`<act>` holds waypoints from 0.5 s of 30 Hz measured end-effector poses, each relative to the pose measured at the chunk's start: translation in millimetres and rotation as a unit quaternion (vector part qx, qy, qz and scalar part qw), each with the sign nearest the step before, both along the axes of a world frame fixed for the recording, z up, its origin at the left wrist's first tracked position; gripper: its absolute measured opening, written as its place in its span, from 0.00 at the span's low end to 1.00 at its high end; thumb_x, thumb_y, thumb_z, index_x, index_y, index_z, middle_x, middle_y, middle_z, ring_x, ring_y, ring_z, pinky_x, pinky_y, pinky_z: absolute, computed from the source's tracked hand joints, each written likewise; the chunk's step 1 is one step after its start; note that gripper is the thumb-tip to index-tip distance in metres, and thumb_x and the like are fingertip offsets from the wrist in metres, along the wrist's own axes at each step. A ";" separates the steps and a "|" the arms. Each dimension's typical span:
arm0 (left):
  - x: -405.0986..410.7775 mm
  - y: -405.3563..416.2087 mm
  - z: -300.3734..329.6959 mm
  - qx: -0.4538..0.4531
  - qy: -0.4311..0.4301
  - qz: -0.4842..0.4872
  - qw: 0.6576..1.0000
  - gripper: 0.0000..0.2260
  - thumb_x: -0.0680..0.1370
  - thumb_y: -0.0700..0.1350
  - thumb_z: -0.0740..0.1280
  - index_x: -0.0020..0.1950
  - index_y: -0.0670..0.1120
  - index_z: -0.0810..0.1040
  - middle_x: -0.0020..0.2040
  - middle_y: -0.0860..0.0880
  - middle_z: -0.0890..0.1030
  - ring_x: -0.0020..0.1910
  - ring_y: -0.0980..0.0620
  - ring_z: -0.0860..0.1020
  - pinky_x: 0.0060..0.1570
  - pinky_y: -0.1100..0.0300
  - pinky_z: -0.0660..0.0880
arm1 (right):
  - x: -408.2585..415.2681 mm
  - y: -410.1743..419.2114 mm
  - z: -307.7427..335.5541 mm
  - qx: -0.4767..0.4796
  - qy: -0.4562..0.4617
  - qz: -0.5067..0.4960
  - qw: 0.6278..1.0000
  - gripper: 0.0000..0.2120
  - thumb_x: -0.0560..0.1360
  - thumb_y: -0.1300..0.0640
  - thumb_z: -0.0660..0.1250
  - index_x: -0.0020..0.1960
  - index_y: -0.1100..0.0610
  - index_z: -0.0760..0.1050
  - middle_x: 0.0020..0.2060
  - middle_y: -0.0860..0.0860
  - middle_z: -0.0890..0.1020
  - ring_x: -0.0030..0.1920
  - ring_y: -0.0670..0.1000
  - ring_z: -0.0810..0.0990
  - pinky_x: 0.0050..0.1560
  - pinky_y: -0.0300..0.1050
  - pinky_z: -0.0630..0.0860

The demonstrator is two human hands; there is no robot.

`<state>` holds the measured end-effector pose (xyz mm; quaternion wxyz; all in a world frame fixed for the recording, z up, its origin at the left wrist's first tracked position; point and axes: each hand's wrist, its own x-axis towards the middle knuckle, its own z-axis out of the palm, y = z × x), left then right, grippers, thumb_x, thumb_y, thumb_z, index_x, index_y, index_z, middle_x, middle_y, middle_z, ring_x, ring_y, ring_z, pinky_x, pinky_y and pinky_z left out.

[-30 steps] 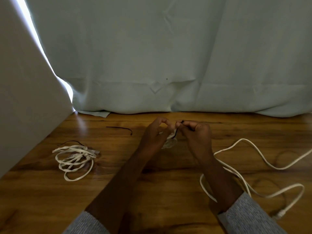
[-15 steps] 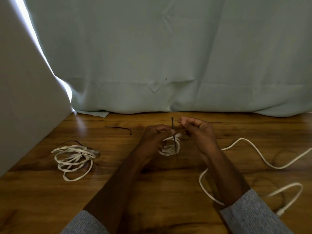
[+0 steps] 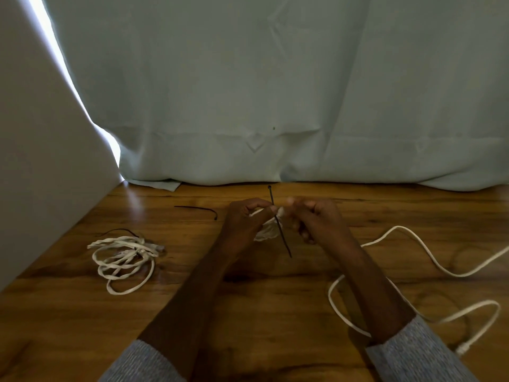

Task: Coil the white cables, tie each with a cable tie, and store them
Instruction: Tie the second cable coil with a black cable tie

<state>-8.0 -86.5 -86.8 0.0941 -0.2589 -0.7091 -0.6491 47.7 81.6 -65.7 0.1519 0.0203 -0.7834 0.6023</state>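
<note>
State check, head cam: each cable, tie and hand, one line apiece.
Left hand: grips small coil.
Right hand: fingers curled at the coil; grip unclear.
Small coil: held, untied.
Black tie: upright across coil, unfastened.
Left bundle: coiled, on table.
Long cable: uncoiled.
Spare tie: loose.

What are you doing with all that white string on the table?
A person is tidying white cables. The left hand holds a small coiled cable while a black cable tie stands across it; the right hand is close beside, though it is too blurred to tell what it grips. The tie does not look closed yet. Another coiled bundle lies to the left on the wooden table, a spare tie behind it, and a loose cable trails on the right.
</note>
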 end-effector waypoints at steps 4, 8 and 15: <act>-3.2 -1.2 -1.8 0.011 -0.004 0.021 1.000 0.08 0.77 0.38 0.71 0.39 0.49 0.85 0.34 0.56 0.83 0.32 0.61 0.79 0.33 0.67 0.72 | 5.2 -11.4 -1.5 0.065 -0.040 0.060 0.995 0.05 0.76 0.58 0.73 0.42 0.58 0.84 0.22 0.44 0.75 0.22 0.44 0.68 0.26 0.40 0.66; -3.9 -1.2 -1.0 0.029 -0.014 0.031 0.999 0.06 0.76 0.38 0.71 0.41 0.46 0.85 0.35 0.55 0.84 0.33 0.59 0.80 0.33 0.66 0.73 | 6.9 -14.5 -4.4 0.061 -0.043 0.023 0.997 0.05 0.74 0.58 0.76 0.43 0.60 0.83 0.23 0.44 0.77 0.21 0.44 0.70 0.23 0.39 0.67; 1.0 0.0 1.4 0.044 -0.079 0.005 0.996 0.04 0.77 0.42 0.71 0.44 0.45 0.85 0.36 0.53 0.83 0.32 0.55 0.78 0.28 0.63 0.71 | 7.4 -30.7 -17.3 0.070 -0.041 -0.027 0.996 0.09 0.76 0.62 0.73 0.36 0.57 0.81 0.28 0.56 0.83 0.27 0.54 0.83 0.31 0.51 0.82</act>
